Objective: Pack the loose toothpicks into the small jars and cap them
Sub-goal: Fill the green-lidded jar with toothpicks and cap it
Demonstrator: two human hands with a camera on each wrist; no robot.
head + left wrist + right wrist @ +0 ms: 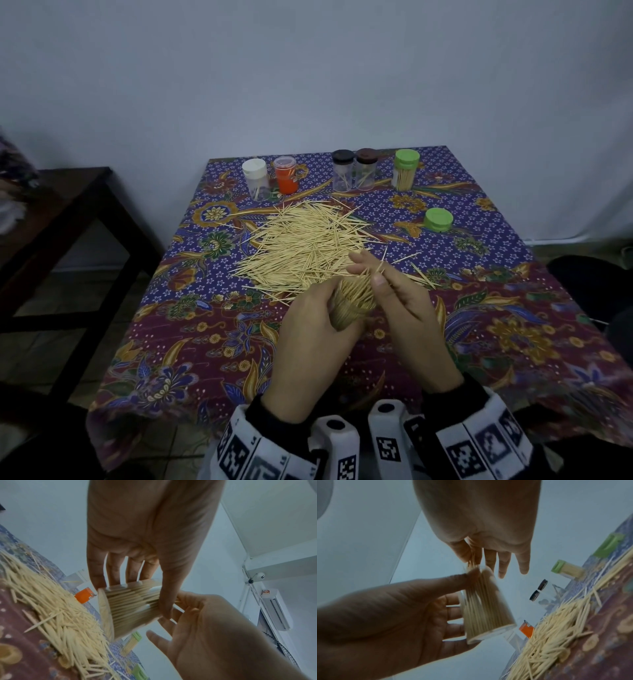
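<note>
My left hand (pixel 318 329) grips a clear jar (pixel 349 305) packed tight with toothpicks and tilts its mouth away from me. At that mouth my right hand (pixel 375 270) pinches a few toothpicks (pixel 471 561) between thumb and forefinger, its other fingers stretched out. In the left wrist view the jar (pixel 130 608) lies across my left fingers, and the right wrist view shows the jar (pixel 484 608) full. A big loose toothpick pile (pixel 301 246) lies on the patterned cloth just beyond my hands. A loose green cap (pixel 438 219) sits to the right of the pile.
Along the table's back edge stand a white-capped jar (pixel 255 178), an orange jar (pixel 286 174), a black-capped jar (pixel 342 169), a brown-capped jar (pixel 366 168) and a full green-capped jar (pixel 406 169). A dark wooden side table (pixel 51 212) stands left.
</note>
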